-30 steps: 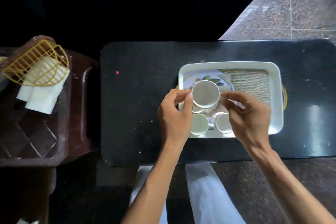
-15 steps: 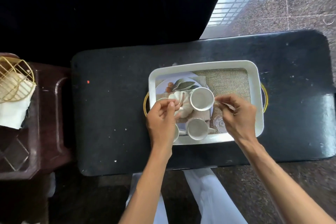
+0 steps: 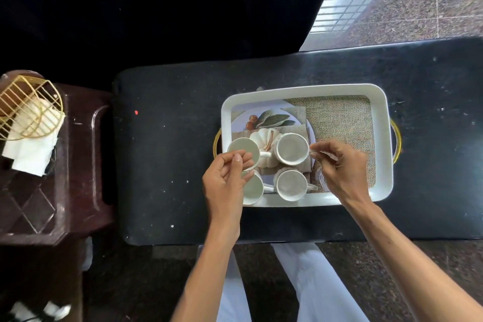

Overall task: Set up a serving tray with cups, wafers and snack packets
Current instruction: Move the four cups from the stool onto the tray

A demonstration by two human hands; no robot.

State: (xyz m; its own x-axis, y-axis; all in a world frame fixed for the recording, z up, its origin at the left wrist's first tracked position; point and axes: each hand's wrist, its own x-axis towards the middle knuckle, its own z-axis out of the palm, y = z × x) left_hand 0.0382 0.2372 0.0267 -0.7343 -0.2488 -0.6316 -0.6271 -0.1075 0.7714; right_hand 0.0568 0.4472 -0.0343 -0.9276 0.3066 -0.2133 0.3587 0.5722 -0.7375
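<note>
pinching pale green ceramic cup [image 3: 241, 151] at white rectangular tray [image 3: 300, 89]'s left edge with left hand [image 3: 226, 178]; pinching white ceramic cup [image 3: 291, 148]'s handle mid-tray with right hand [image 3: 339, 167].

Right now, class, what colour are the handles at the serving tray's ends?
Gold. The handles on the white tray show best in the head view.

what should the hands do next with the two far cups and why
Probably settle the far-left cup level on the tray and let go: the left hand pinches its near rim, it crowds the tray's left wall, and the right hand pinches the handle of the far-right cup.
</note>
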